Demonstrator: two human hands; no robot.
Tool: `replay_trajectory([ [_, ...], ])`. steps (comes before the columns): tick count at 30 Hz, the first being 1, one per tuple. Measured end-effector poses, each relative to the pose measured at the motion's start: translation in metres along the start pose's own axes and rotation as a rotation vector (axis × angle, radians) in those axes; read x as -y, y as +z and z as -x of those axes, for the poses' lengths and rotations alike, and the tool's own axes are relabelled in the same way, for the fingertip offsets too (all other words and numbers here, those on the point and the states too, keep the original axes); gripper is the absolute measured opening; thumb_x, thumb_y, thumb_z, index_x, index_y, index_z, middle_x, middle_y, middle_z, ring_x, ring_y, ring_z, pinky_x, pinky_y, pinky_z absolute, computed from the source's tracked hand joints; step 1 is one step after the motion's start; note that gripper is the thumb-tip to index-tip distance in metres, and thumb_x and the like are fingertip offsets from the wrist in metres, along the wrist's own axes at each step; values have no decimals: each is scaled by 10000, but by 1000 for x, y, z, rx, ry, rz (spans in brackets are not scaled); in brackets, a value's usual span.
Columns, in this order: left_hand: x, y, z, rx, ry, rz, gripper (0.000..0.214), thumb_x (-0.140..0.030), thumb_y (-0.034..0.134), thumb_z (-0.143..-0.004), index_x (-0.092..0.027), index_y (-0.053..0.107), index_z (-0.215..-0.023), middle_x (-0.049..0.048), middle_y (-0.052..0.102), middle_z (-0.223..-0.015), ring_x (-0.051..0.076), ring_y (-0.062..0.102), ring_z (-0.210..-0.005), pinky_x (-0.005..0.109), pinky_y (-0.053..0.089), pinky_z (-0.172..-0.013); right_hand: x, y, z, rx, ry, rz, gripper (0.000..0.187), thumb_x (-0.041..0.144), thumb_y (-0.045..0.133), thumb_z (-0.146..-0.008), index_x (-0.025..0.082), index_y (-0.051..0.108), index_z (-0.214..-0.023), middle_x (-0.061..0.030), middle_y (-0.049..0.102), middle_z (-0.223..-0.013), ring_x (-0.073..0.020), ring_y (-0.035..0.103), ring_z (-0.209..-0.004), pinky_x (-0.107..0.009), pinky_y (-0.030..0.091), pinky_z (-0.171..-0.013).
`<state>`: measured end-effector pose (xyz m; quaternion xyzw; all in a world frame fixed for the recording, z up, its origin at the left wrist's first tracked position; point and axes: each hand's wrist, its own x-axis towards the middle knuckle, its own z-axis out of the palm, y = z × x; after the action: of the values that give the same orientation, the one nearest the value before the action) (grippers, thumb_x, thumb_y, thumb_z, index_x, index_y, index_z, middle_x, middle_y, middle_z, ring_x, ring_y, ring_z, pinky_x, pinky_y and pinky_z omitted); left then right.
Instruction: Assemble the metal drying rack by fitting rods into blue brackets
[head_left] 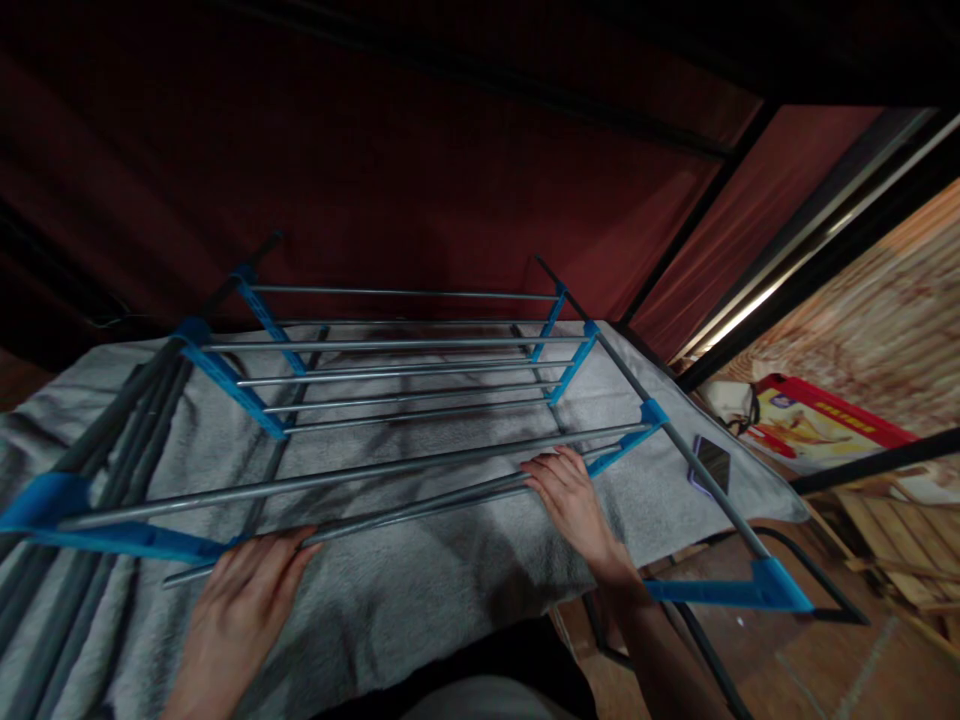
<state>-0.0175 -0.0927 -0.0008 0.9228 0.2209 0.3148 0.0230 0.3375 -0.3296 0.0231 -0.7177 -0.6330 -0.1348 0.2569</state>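
A rack frame of grey metal tubes and blue plastic brackets lies across the grey towel. My left hand [251, 590] is closed over a thin grey metal tube [427, 508] near its left end, beside the front left blue bracket [142, 538]. Farther right, my right hand [568, 497] grips the same tube close to the front right blue bracket [619, 452]. A second thin tube seems to run right alongside, partly hidden by my fingers. Just behind my hands, a longer crossbar [360, 480] spans the two brackets. Several more crossbars join the brackets at the back.
Loose grey tubes [97, 560] lie along the left side of the towel [420, 620]. A phone [709, 466] rests at the right under the side rail. Another blue bracket [750, 592] sticks out past the edge. A red and yellow box [817, 425] and wooden slats [900, 550] are beyond.
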Motion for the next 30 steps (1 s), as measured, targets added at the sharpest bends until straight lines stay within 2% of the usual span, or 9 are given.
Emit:
replay_trajectory([
  [12,0,0,-6,-21,-10,-28,192,-351,511,-994,-223,610,-1097,52,699,-926,261,640,-848,405,465,-801,0,-6,0,-21,24,-19,262,273,469,-1054,246,639,-1252,-52,694,-1133,-215,623,-1084,-477,380,-1115],
  [18,-20,-14,-16,-3,-35,-59,145,-254,542,-979,-202,602,-1101,59,696,-929,248,633,-866,399,471,-827,-3,3,17,-214,63,11,328,288,548,-1017,231,569,-1339,-92,637,-1253,-261,566,-1214,-531,399,-1109],
  [20,-25,-17,-18,4,-47,-78,146,-228,542,-977,-202,599,-1109,61,699,-948,245,634,-883,407,475,-854,-1,6,21,-231,41,23,326,247,552,-1009,222,566,-1334,-99,626,-1271,-262,557,-1230,-529,395,-1114],
  [23,-30,-20,-19,-20,-50,-97,165,-199,539,-974,-205,604,-1125,64,708,-982,244,646,-925,420,478,-918,9,10,20,-209,-14,43,338,206,545,-1006,210,555,-1343,-101,635,-1263,-258,561,-1230,-518,376,-1127],
  [27,-33,-21,-19,-30,-82,-97,188,-175,548,-965,-197,611,-1142,69,716,-1032,241,653,-983,426,476,-981,27,13,4,-125,-110,23,351,196,511,-1022,207,531,-1372,-88,650,-1247,-241,571,-1211,-501,333,-1145],
  [30,-35,-20,-20,-46,-89,-80,192,-167,557,-963,-199,610,-1144,61,720,-1029,228,659,-989,425,473,-1010,32,17,-9,-53,-142,31,339,201,496,-1031,210,549,-1366,-69,673,-1159,-222,608,-1092,-484,332,-1120],
])
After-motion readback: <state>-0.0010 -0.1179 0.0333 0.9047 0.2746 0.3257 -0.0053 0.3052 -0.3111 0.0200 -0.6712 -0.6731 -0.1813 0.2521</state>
